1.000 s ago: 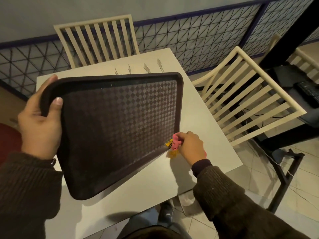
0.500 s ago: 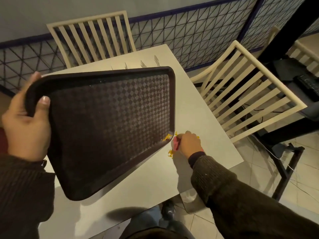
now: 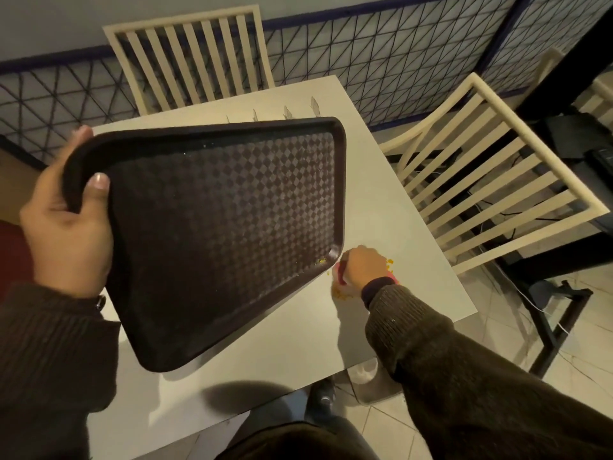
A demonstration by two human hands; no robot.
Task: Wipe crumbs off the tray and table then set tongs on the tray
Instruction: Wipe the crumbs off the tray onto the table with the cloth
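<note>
While left hand (image 3: 68, 227) grips dark tray (image 3: 219, 234) by its corner, thumb over rim, tray tilts, lower corner resting on white surface (image 3: 398, 207); right hand (image 3: 363, 265) clenched around pink cloth (image 3: 341, 272), pressed on surface just beside tray's low corner; yellow crumbs (image 3: 343, 295) scattered around right hand, few inside tray corner; slatted chairs (image 3: 491, 180) beside surface

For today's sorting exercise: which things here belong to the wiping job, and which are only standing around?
Belong to the job:
tray, tilted, held by the left hand
pink cloth in the right hand
yellow crumbs
table

Just around:
two pale slatted chairs
wire fence
</note>
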